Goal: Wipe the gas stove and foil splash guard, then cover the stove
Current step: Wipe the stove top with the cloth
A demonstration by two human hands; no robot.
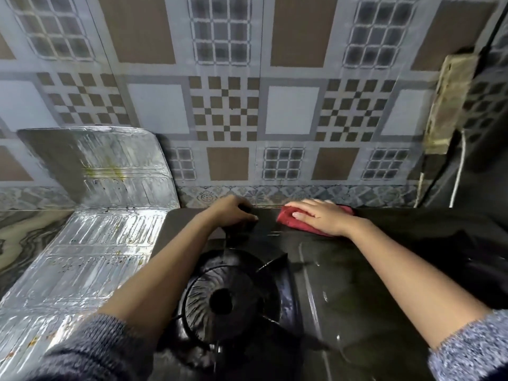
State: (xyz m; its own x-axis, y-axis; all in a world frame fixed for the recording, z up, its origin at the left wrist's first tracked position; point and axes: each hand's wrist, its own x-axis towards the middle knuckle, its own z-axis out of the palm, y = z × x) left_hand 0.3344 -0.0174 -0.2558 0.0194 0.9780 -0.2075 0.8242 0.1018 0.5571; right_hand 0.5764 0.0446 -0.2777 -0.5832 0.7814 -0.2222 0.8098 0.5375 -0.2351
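Observation:
A black glass-top gas stove (338, 273) fills the lower middle, with one burner (220, 301) and its pan support straight below me. My right hand (321, 215) presses flat on a red cloth (288, 218) at the stove's far edge by the wall. My left hand (233, 210) grips a black prong of the pan support near the back edge. The silver foil splash guard (96, 237) lies to the left of the stove, one panel flat on the counter and one standing against the wall, with yellow and dark spots on it.
A patterned tile wall (225, 111) rises right behind the stove. A marbled counter (24, 237) shows at the far left. At the right stand a worn board (450, 105), dark cables and a white cord (459, 171).

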